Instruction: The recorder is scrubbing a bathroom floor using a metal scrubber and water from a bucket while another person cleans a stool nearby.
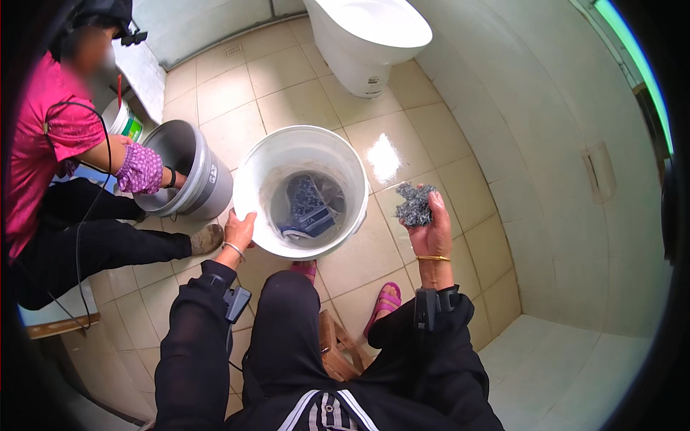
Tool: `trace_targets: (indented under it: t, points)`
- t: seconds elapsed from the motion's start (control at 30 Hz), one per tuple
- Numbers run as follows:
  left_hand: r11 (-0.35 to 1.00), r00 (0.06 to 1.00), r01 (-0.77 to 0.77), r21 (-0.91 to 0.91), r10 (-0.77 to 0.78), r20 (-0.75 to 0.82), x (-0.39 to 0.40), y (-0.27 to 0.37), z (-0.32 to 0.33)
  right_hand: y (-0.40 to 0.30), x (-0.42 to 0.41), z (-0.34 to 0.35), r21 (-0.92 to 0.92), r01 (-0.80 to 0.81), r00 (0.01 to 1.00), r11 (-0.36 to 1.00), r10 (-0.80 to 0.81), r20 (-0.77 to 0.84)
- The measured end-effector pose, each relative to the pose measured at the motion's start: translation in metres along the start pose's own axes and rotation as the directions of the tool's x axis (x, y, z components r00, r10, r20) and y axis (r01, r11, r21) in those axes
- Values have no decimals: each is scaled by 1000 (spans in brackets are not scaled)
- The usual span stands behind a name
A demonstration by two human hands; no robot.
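Observation:
A white plastic bucket (pixel 345 156) stands tilted in front of me, with blue and grey patterned cloth (pixel 310 202) lying in cloudy water at its bottom. My left hand (pixel 238 230) grips the bucket's near left rim, thumb against the wall. Right of the bucket, my right hand (pixel 433 223) is raised and holds a clump of grey metal scouring wool (pixel 414 204) between thumb and fingers.
To the left a co-worker in a pink top (pixel 75 118) reaches into a grey plastic bucket (pixel 215 186). A white ceramic pedestal fixture (pixel 361 64) stands ahead on the tiled floor (pixel 291 108). A wooden stool (pixel 339 350) is under me; a wall runs along the right.

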State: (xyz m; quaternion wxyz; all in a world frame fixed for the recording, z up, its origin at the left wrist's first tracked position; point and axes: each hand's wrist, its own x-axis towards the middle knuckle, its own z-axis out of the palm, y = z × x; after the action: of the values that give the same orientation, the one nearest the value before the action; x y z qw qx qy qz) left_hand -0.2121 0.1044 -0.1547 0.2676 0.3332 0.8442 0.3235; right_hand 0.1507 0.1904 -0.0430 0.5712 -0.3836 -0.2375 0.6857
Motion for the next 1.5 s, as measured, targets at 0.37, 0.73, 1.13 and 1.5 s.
trace_targets:
  t: [0.37,0.73,1.13,1.5]
  points:
    - [979,977,-204,19,205,-54,0,14,-6,153,120,129,-763,641,671,88,418,612]
    - [938,953,-302,-170,293,-76,-2,28,-6,392,144,28,-595,733,654,-329,582,484]
    - [946,952,-299,-123,286,-111,9,15,-4,192,171,164,-520,852,223,54,862,456]
    - [957,956,-290,11,290,-37,30,-25,-24,34,77,-215,-895,131,981,426,78,180]
